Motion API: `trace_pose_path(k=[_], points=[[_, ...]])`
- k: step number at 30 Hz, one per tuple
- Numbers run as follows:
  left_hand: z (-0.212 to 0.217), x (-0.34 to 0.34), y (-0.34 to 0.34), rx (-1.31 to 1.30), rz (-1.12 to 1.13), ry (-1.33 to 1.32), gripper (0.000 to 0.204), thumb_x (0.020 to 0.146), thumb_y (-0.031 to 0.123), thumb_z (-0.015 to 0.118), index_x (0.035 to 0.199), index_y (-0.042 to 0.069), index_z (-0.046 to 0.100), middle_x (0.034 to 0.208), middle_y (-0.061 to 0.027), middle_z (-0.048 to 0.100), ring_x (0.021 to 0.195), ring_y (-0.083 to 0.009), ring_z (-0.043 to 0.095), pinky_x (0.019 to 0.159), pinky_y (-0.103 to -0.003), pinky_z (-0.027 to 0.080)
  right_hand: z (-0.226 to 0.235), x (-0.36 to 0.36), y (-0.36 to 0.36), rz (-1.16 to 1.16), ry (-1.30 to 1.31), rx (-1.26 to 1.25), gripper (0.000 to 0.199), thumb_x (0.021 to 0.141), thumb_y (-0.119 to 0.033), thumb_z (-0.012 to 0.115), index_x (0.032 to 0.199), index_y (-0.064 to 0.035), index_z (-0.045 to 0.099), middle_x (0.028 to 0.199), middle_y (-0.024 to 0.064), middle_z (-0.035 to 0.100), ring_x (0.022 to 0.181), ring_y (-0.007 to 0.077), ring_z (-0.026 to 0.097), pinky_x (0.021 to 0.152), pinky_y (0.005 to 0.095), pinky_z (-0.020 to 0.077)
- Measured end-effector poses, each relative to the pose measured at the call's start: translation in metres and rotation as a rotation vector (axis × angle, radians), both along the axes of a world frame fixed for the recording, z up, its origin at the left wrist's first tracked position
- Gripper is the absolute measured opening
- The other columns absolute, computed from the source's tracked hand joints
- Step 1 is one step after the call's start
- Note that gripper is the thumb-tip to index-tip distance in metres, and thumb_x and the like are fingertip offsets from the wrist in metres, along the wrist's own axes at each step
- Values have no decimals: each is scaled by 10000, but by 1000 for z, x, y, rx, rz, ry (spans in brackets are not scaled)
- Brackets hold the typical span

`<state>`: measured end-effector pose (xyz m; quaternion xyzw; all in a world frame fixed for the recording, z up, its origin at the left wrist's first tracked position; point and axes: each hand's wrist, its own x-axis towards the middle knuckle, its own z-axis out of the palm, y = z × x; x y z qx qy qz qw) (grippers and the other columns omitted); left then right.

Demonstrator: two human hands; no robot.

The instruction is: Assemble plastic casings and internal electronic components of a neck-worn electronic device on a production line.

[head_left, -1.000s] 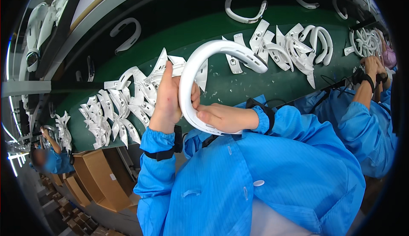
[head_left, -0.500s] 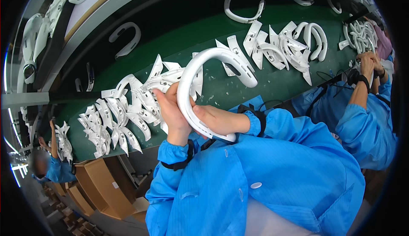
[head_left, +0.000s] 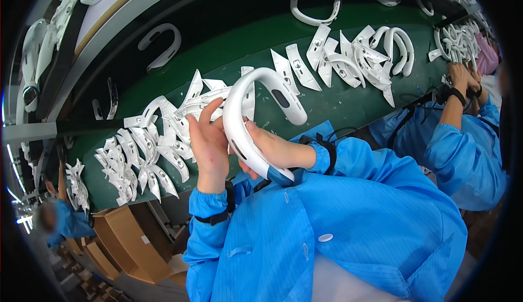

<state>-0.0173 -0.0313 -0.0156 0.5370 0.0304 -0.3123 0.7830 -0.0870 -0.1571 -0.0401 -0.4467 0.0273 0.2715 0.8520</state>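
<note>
A white, curved U-shaped neckband casing [head_left: 236, 119] stands tilted in front of me, with dark oval slots in it and one end bluish near my jacket. My right hand [head_left: 278, 148] is closed round its lower part, with the thumb along the inner side and fingertips showing beyond the band. My left hand [head_left: 210, 152] is at the casing's left side, palm partly turned up and fingers spread. Whether its fingertips touch the casing is hard to tell. Behind both hands lie heaped white curved shell pieces [head_left: 177, 125].
The green bench [head_left: 338, 103] carries more white shells [head_left: 340, 65] and finished-looking U-shaped bands [head_left: 403, 51]. To the right, a co-worker's hands [head_left: 463, 78] are at another pile of bands. Cardboard boxes [head_left: 131, 242] stand below the bench at left. A shelf rail [head_left: 109, 27] crosses the upper left.
My left hand has loosened from the casing and spread its fingers, moving slightly left and down. The casing has turned in my right hand, so its slotted far end now sits lower and further left.
</note>
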Motion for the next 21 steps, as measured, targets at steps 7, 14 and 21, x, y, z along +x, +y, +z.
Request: trace_pose_path(k=[7,14,21], points=[[-14,-29,-12,163,176,-58,668,936,537,168,1077,-12,522,843,-106,616,671,-150,545,576,-261,417,-14,2,6,-28,-87,-61,549,973,-420,95,1014,-29,478,699,103,571,627,186,588,596,284,507],[-37,-30,-34,353,241,-390,494,972,331,225,912,-23,566,756,-86,590,663,-157,535,612,-288,421,-14,2,0,-321,-249,-417,544,978,-371,164,1030,37,520,924,157,589,834,229,547,797,353,425],[-34,-19,-23,351,164,34,442,953,399,325,872,43,575,675,-53,569,567,-132,533,513,-273,435,-21,-1,4,-231,9,-346,558,975,-391,146,990,20,523,728,113,575,726,202,569,694,312,462]])
